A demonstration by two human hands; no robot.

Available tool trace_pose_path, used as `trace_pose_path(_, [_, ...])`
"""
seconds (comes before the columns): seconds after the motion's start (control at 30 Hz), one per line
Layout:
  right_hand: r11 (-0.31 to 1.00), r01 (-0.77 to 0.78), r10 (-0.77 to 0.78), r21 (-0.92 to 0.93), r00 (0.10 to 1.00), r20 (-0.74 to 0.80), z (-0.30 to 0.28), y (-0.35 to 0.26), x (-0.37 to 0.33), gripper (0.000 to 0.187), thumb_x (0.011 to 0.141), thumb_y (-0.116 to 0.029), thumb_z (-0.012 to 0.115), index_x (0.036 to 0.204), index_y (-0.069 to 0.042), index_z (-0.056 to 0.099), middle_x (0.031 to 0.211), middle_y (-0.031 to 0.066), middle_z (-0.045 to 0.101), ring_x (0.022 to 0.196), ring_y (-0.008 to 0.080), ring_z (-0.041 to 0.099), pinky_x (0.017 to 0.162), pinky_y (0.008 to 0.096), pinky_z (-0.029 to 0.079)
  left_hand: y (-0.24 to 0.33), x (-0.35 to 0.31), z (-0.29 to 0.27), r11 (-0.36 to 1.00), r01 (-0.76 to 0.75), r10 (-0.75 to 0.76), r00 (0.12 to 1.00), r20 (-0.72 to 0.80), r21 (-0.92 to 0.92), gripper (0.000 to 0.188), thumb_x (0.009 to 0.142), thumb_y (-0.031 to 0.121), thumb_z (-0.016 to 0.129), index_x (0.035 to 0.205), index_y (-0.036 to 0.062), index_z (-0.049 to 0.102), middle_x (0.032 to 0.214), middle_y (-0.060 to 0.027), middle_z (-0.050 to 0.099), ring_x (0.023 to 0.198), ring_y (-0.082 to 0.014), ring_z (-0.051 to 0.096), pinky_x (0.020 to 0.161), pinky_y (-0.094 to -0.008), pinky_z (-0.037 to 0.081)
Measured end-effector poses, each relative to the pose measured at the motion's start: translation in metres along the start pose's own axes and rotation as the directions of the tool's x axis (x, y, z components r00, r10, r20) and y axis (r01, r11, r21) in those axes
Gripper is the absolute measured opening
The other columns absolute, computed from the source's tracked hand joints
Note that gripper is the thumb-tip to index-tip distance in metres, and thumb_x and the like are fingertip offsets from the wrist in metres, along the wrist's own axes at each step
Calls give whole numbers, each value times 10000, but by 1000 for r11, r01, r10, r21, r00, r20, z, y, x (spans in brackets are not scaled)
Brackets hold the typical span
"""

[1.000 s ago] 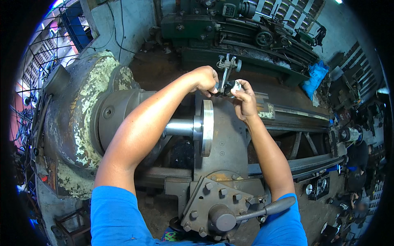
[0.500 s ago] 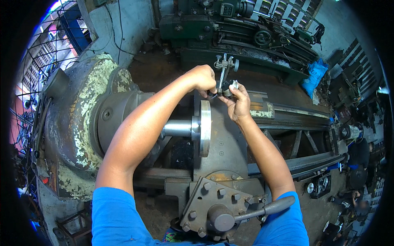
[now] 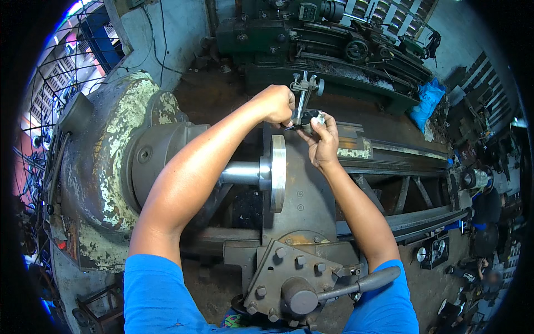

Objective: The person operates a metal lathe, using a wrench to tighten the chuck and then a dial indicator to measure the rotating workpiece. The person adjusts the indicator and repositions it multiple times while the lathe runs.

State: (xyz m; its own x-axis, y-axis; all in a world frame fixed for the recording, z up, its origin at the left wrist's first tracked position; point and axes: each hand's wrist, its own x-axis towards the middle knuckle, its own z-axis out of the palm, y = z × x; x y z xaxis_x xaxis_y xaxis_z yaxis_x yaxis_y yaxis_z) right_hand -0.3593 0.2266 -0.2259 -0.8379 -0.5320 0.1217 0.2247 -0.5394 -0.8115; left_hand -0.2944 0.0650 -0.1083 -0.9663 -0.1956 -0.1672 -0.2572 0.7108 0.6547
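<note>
Beyond a bright metal disc (image 3: 279, 181) on a lathe shaft (image 3: 239, 173), both my hands are at an upright rod stand (image 3: 302, 99) with clamps and a dark knob at its top. My right hand (image 3: 325, 146) is closed around a small round gauge (image 3: 315, 119), which looks like a dial indicator, at the rod's lower end. My left hand (image 3: 276, 106) is closed, its fingertips pinched just left of the gauge by a thin dark piece. What sits in that pinch is too small to make out. Neither hand touches the disc.
The lathe chuck (image 3: 167, 147) and worn headstock (image 3: 94, 167) stand at left. A bolted tool post (image 3: 283, 278) with a long handle (image 3: 361, 281) is close below my arms. Behind are a green lathe (image 3: 261, 44) and a blue bag (image 3: 427, 104). Bed rails (image 3: 400, 161) run right.
Both hands stay at the gauge with only slight finger and wrist shifts. My left hand has risen a touch and turned slightly. The disc and lathe look unchanged.
</note>
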Motion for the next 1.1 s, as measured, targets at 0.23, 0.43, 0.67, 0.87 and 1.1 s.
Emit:
trace_pose_path(0.23, [999, -26, 25, -31, 999, -23, 5, -6, -1, 338, 910, -135, 652, 1199, -97, 480, 1092, 81, 604, 978, 209, 646, 862, 417, 583, 1, -3, 0, 881, -291, 327, 945, -34, 372, 260, 638, -1, 761, 893, 23, 722, 802, -196, 703, 771, -322, 714, 704, -400, 552])
trace_pose_path(0.43, [996, -38, 45, -79, 996, 81, 1, -15, 0, 387, 915, -125, 639, 1270, -103, 486, 1125, 86, 610, 1031, 207, 638, 907, 402, 565, 2, -4, 1, 809, -383, 427, 904, 3, 446, 278, 632, -31, 719, 904, 26, 724, 830, -200, 700, 824, -367, 693, 747, -414, 542])
trace_pose_path(0.67, [996, -36, 50, -86, 984, 171, -9, -14, 7, 367, 888, -80, 682, 1225, -70, 537, 1117, 53, 606, 1000, 152, 623, 865, 331, 561, -3, -2, -1, 845, -362, 384, 923, 23, 395, 197, 737, -25, 718, 932, -4, 694, 834, -214, 704, 818, -348, 714, 724, -416, 570])
trace_pose_path(0.87, [970, 117, -62, -213, 966, 251, -16, -11, 6, 375, 888, -58, 682, 1236, -75, 542, 1130, 53, 618, 1029, 158, 621, 912, 354, 536, -12, 10, 4, 880, 221, -199, 975, 96, -420, 196, 997, 127, 499, 960, -40, 595, 798, -234, 660, 713, -316, 721, 587, -388, 627])
trace_pose_path(1.1, [996, -67, 73, -63, 992, 100, -8, -13, 6, 319, 889, -94, 700, 1183, -101, 573, 1024, -6, 632, 847, 81, 604, 718, 233, 492, -13, 7, 1, 893, -213, 209, 976, 54, 396, 324, 779, 123, 736, 1078, 3, 706, 1038, -215, 709, 939, -339, 696, 858, -414, 531])
